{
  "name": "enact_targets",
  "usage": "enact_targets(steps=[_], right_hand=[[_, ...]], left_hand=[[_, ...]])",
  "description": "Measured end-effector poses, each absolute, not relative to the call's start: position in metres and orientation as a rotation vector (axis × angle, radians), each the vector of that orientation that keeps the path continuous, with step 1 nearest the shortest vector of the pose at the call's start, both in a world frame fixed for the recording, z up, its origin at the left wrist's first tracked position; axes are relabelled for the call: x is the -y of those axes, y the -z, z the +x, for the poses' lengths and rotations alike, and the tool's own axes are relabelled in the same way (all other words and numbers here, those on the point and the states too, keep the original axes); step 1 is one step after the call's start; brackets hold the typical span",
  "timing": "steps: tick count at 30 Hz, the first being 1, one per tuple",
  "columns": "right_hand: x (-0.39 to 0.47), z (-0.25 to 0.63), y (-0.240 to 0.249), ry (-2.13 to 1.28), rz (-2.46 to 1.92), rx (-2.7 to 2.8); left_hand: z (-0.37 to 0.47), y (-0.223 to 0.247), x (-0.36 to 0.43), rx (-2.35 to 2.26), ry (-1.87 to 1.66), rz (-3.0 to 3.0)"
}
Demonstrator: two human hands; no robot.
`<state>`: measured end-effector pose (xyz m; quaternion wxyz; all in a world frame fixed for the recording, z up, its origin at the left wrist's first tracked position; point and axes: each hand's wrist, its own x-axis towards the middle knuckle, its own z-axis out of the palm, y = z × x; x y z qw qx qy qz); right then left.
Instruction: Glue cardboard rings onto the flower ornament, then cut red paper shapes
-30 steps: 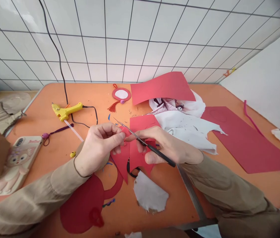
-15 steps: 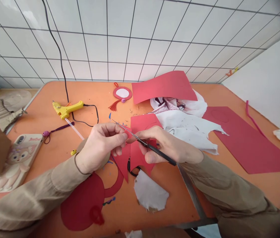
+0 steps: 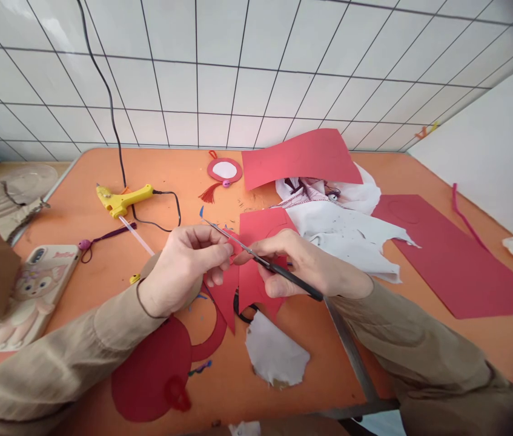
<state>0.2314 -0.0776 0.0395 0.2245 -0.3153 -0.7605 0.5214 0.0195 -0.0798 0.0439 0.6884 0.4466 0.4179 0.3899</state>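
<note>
scissors [image 3: 283, 274] held by right hand [image 3: 317, 264], fingers curled round handle; red piece [image 3: 237, 247] pinched by left hand [image 3: 186, 263] at fingertips, beside blades, between hands. piece best turned slowly, fingertips kept clear.

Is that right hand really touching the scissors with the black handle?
Touching. The head view shows the right hand holding the scissors, with the black handle lying against its fingers.

The scissors [image 3: 295, 281] are black and silver, the paper [image 3: 256, 227] red, the table [image 3: 329, 378] orange, the wall [image 3: 220, 88] dark-gridded white.
</note>
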Motion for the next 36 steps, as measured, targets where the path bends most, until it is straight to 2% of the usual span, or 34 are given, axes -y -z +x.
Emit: enact_targets(steps=[36], right_hand=[[0.0781, 0.2286, -0.046, -1.575, -0.916, 1.996]], left_hand=[[0.0193, -0.0395, 0.0812, -0.871, -0.905, 1.012]])
